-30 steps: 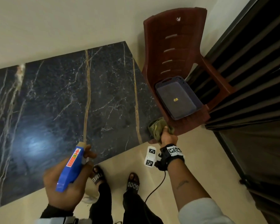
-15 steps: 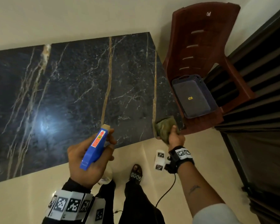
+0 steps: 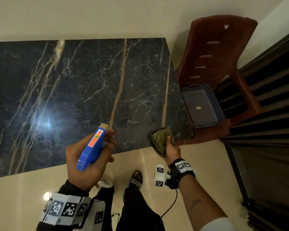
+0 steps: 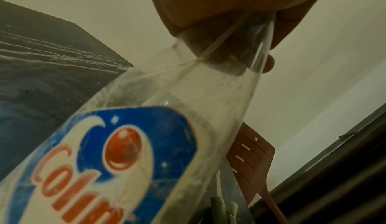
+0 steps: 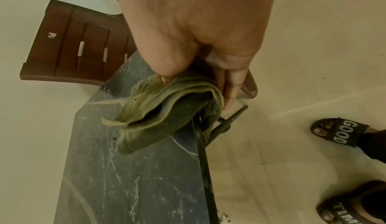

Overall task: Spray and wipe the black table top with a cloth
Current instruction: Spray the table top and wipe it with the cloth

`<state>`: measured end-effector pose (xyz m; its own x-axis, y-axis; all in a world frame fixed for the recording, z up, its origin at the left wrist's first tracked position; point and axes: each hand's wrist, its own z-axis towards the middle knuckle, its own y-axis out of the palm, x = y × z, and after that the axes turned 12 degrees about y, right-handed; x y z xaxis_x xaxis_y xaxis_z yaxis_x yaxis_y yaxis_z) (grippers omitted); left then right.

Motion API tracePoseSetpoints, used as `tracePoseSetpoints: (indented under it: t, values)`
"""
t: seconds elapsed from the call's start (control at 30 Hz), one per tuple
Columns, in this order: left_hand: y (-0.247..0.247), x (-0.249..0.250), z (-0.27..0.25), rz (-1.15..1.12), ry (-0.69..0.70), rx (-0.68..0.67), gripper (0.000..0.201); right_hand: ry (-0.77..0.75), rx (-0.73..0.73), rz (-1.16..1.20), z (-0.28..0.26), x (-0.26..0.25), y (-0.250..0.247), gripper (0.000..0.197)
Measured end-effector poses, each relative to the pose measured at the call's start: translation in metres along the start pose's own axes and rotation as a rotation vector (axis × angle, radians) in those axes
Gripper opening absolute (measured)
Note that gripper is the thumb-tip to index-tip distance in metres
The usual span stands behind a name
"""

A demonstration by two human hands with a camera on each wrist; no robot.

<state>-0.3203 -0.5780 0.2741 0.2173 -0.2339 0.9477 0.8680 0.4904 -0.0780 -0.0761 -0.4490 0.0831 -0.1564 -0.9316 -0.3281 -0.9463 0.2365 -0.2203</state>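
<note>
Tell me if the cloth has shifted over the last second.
Yes: the cloth moved left, from beside the chair to the near end of the right gold vein in the table top.

Your way across the black table top (image 3: 83, 90) lies open from the near edge to the far wall (image 3: 90, 15). At its right end the brown chair (image 3: 213, 52) stands just beside it, holding a grey basket (image 3: 212, 95); whether chair and table touch, the head view won't say. Dark slatted panels (image 3: 267, 97) stand behind the chair.

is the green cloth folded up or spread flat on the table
Folded: the cloth hangs bunched in layers from the right hand, above the table top.
</note>
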Motion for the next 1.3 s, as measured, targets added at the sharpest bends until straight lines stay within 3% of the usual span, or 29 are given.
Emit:
tracePoseSetpoints:
  t: [0.1, 0.2, 0.3, 0.4, 0.43, 0.57, 0.67, 0.8, 0.9, 1.0, 1.3]
  values:
    - [-0.004, -0.001, -0.003, 0.030, 0.021, -0.010, 0.028, -0.023, -0.038, 0.046, -0.005, -0.011, -0.012, 0.038]
    - [-0.013, 0.006, -0.005, 0.067, 0.034, 0.006, 0.029, -0.113, 0.083, 0.091, 0.004, -0.033, -0.029, 0.038]
    - [-0.023, 0.009, -0.009, 0.093, 0.018, 0.035, 0.026, -0.064, 0.121, 0.079, 0.009, -0.036, -0.034, 0.053]
    - [-0.028, 0.011, -0.013, 0.104, 0.001, 0.054, 0.032, -0.109, 0.217, -0.015, 0.039, -0.015, -0.025, 0.090]
    - [-0.029, 0.011, -0.013, 0.105, -0.008, 0.060, 0.033, -0.105, 0.220, -0.033, 0.044, -0.005, -0.016, 0.089]
    - [-0.029, 0.010, -0.013, 0.091, -0.016, 0.063, 0.026, 0.008, -0.002, 0.004, -0.011, 0.022, 0.022, 0.041]
    - [-0.030, 0.012, -0.009, 0.107, -0.017, 0.035, 0.036, 0.006, -0.041, 0.085, -0.012, 0.014, 0.019, 0.036]
    - [-0.041, 0.009, -0.007, 0.114, -0.034, 0.032, 0.041, -0.070, 0.239, 0.024, 0.009, -0.012, -0.001, 0.057]
    - [-0.051, 0.005, -0.008, 0.113, -0.019, 0.049, 0.024, -0.086, 0.289, -0.033, 0.016, -0.024, -0.008, 0.063]
    - [-0.058, 0.002, -0.008, 0.112, -0.028, 0.057, 0.027, -0.097, 0.358, -0.101, 0.002, -0.016, 0.001, 0.069]
    - [-0.069, -0.005, -0.003, 0.121, -0.010, 0.022, 0.031, -0.108, 0.121, -0.237, -0.056, 0.075, 0.082, 0.056]
